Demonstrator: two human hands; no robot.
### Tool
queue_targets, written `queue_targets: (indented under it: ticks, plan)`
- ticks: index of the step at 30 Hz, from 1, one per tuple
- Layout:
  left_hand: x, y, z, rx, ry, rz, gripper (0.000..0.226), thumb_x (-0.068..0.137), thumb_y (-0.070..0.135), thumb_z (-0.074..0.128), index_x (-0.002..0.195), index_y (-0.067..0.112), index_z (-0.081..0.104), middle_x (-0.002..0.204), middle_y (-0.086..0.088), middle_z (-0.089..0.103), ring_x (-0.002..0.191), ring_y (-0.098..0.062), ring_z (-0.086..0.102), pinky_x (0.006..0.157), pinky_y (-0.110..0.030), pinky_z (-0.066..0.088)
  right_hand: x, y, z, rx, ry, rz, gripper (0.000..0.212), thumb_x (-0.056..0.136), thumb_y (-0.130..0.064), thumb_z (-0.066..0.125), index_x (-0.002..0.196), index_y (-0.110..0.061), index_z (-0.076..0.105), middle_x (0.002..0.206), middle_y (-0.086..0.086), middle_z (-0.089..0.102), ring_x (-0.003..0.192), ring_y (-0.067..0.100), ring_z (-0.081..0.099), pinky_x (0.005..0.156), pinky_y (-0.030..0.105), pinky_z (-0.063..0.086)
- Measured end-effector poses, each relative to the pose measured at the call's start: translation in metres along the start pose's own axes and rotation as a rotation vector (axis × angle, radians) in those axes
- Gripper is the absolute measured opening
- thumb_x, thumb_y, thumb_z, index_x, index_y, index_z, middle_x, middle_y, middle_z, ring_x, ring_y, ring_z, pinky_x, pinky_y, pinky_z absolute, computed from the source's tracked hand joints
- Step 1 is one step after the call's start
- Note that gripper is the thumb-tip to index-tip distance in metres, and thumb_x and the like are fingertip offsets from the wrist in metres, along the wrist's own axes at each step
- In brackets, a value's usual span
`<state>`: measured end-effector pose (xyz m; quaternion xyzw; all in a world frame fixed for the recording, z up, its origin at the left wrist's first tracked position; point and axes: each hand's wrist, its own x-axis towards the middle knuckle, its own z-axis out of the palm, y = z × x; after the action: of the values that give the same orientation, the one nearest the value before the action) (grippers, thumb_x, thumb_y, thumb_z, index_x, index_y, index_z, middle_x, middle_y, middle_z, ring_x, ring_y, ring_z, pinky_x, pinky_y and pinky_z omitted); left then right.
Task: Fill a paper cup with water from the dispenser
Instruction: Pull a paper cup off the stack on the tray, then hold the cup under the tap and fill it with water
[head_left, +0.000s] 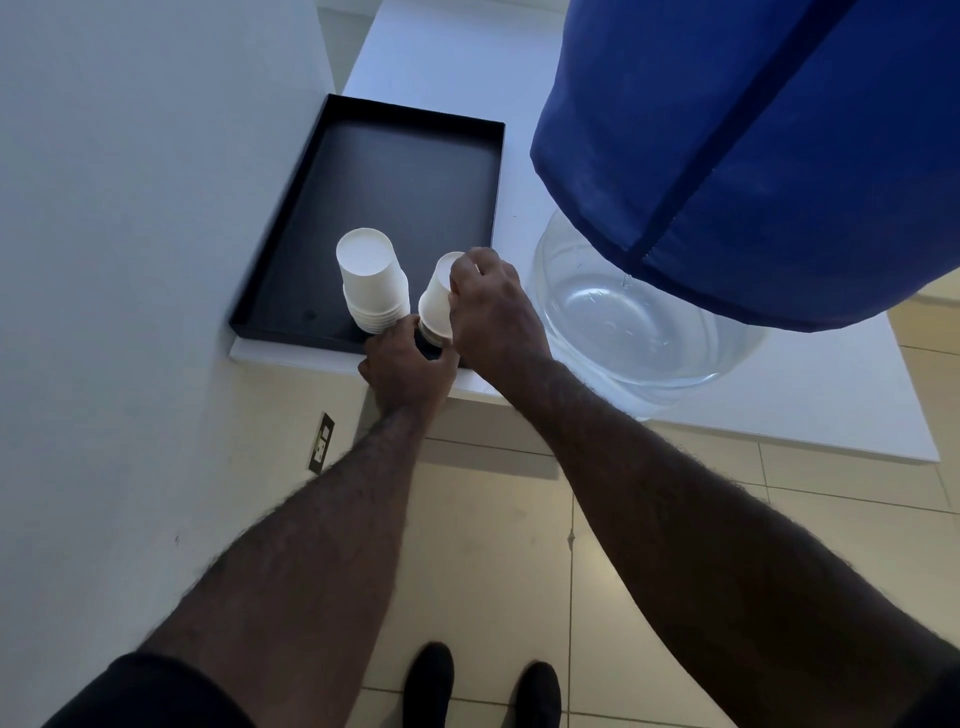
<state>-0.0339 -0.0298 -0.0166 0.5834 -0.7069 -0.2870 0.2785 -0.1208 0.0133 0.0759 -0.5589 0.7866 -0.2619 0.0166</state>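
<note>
A white paper cup (435, 304) is upside down and tilted over the near right corner of a black tray (395, 171). My right hand (491, 306) grips its upper part. My left hand (408, 366) holds the bottom of the short stack under that cup, near its rim. A second stack of upturned white cups (371, 283) stands just to the left in the tray. The dispenser's water bottle (639, 322), clear at its lower end, stands to the right under a blue cloth cover (753, 145).
The tray and bottle sit on a white top (779, 410) against a pale wall on the left. A wall socket (321, 442) is low on that wall. Tiled floor and my two dark shoes (480, 686) are below.
</note>
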Motion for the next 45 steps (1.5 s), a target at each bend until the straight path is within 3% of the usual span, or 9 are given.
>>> queue_targets:
  ticks: [11,18,23,28,33,37,40,43,45]
  plan:
    - [-0.001,-0.001,0.001,0.046,0.03,0.045,0.022,0.074,0.034,0.065,0.085,0.016,0.063,0.085,-0.006,0.068,0.09,-0.034,0.057,0.078,-0.037,0.036,0.007,-0.017,-0.028,0.047,0.258,-0.088,0.018,0.079,-0.008,0.062,0.094,0.002,0.058,0.112,0.022,0.06,0.093,0.036,0.062,0.072,0.036,0.053]
    - [-0.014,0.0,-0.006,0.006,0.075,0.137,0.029,0.074,0.029,0.063,0.095,0.009,0.064,0.091,-0.009,0.071,0.094,-0.032,0.063,0.085,-0.039,0.042,-0.002,-0.027,-0.044,0.206,0.462,-0.084,0.013,0.079,-0.006,0.061,0.086,0.004,0.056,0.125,0.024,0.059,0.11,0.036,0.061,0.085,0.039,0.056]
    - [-0.027,0.007,-0.019,-0.062,0.132,0.261,0.031,0.081,0.023,0.065,0.108,0.009,0.06,0.1,-0.008,0.069,0.098,-0.028,0.061,0.086,-0.037,0.042,-0.03,-0.034,-0.043,0.482,0.537,0.034,0.028,0.082,-0.011,0.056,0.105,0.005,0.057,0.102,0.013,0.065,0.092,0.016,0.061,0.086,0.039,0.055]
    - [-0.038,0.01,-0.035,-0.195,0.14,0.344,0.048,0.088,0.024,0.043,0.124,-0.006,0.048,0.116,-0.026,0.058,0.104,-0.038,0.056,0.089,-0.044,0.048,-0.056,-0.037,-0.043,1.023,0.43,0.5,0.013,0.087,-0.018,0.055,0.086,-0.028,0.046,0.103,-0.01,0.063,0.089,0.003,0.062,0.085,0.044,0.057]
    - [-0.054,0.011,-0.048,-0.344,0.095,0.388,0.05,0.092,0.02,0.035,0.138,0.003,0.042,0.123,-0.018,0.057,0.102,-0.033,0.059,0.088,-0.032,0.049,-0.083,-0.022,-0.043,1.538,0.292,0.732,0.028,0.098,-0.012,0.039,0.109,-0.035,0.05,0.116,0.003,0.052,0.113,0.025,0.057,0.084,0.037,0.057]
    - [-0.07,0.027,-0.053,-0.598,0.046,0.223,0.042,0.096,0.042,0.028,0.116,0.023,0.06,0.107,-0.02,0.07,0.094,-0.04,0.066,0.076,-0.04,0.053,-0.111,-0.009,-0.03,1.419,0.26,0.693,0.031,0.097,-0.013,0.039,0.118,-0.029,0.053,0.129,0.009,0.048,0.118,0.027,0.052,0.08,0.03,0.055]
    - [-0.082,0.037,-0.053,-0.633,-0.083,0.076,0.064,0.09,0.062,0.032,0.13,0.019,0.056,0.111,-0.011,0.07,0.1,-0.031,0.067,0.077,-0.045,0.056,-0.133,-0.004,-0.023,1.338,0.221,0.703,0.029,0.091,-0.015,0.044,0.117,-0.023,0.052,0.119,0.004,0.05,0.111,0.023,0.053,0.079,0.034,0.056]
    - [-0.095,0.042,-0.054,-0.525,-0.165,0.16,0.069,0.086,0.063,0.04,0.125,0.01,0.06,0.104,-0.001,0.069,0.091,-0.008,0.065,0.074,-0.028,0.053,-0.15,0.005,-0.021,1.297,0.159,0.743,0.026,0.092,-0.002,0.044,0.108,-0.021,0.049,0.111,0.003,0.051,0.106,0.022,0.054,0.089,0.049,0.054]
    - [-0.102,0.04,-0.051,-0.415,-0.203,0.265,0.067,0.086,0.06,0.045,0.122,0.006,0.061,0.106,-0.007,0.068,0.089,-0.01,0.063,0.073,-0.022,0.051,-0.159,0.013,-0.021,1.171,0.07,0.718,0.027,0.089,-0.003,0.052,0.109,-0.019,0.045,0.111,0.008,0.053,0.104,0.026,0.057,0.082,0.041,0.058]
